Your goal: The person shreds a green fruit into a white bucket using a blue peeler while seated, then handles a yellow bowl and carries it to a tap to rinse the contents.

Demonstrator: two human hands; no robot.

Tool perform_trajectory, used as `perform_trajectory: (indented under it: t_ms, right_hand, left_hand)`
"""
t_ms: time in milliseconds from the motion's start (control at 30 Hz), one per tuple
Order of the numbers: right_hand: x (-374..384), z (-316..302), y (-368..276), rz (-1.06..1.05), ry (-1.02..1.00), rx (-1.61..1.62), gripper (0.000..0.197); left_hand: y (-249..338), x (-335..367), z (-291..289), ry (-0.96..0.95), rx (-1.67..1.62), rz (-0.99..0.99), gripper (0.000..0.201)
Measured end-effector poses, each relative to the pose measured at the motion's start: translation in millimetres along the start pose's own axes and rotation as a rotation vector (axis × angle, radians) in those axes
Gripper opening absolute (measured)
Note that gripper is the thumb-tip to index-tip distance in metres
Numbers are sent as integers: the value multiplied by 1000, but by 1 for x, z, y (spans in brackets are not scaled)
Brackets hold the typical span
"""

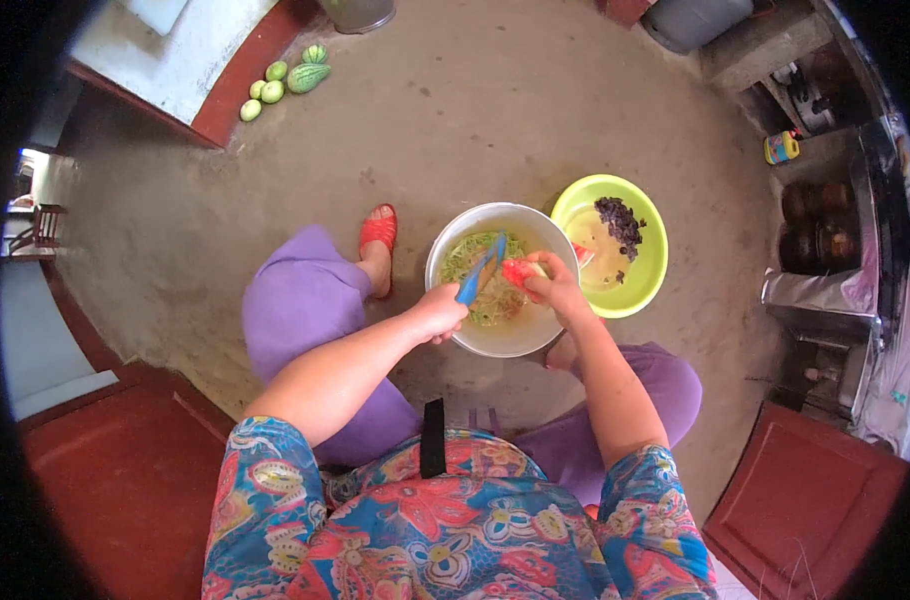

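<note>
In the head view, the left hand (pixel 440 312) of the person is closed around a blue tool (pixel 470 288); its fingers are narrow on the handle, and the far end of the tool rises from them toward the upper right. The right hand (pixel 558 288) holds a red piece (pixel 518 271) with a pale edge, pinched in the fingertips, just beside the tool; whether these two touch, one cannot tell. Beneath the fingers of both hands stands a metal bowl (pixel 540 325), in which lie thin pale green shreds (pixel 465 260). Near the right fingers, on their right side, is a yellow-green basin (pixel 659 250) with dark pieces (pixel 618 222). Well apart from the left fingers, to the upper left, green fruits (pixel 272 92) lie together.
</note>
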State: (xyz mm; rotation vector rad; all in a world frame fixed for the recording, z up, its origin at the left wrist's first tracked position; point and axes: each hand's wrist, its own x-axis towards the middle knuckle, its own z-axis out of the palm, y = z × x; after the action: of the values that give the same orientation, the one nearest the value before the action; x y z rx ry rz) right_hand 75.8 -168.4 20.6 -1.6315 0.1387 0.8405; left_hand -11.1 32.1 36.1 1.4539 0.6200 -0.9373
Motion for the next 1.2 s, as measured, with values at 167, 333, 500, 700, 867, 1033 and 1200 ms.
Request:
perform_trajectory:
  t_ms: [167,333,500,700,867,1033,1200]
  right_hand:
    - [10,-11,17,102,-27,79,41]
    - [12,-6,24,183,-44,65,39]
    - [22,-11,40,229,-14,-89,38]
    - [35,-13,72,24,25,-598,23]
    - [47,-6,73,18,119,-675,21]
    - [67,-9,121,-3,107,-693,23]
    - [80,-4,137,83,40,-989,30]
  left_hand:
    - [-6,8,2,-23,-38,-50,13]
    - [-3,8,1,-32,-6,-26,14]
    - [-3,6,1,-8,9,-33,14]
    - [-2,5,2,-20,19,-46,14]
    - [-4,6,1,6,-14,-31,17]
    - [-4,6,2,26,1,-20,23]
    - [-2,13,8,22,71,-44,25]
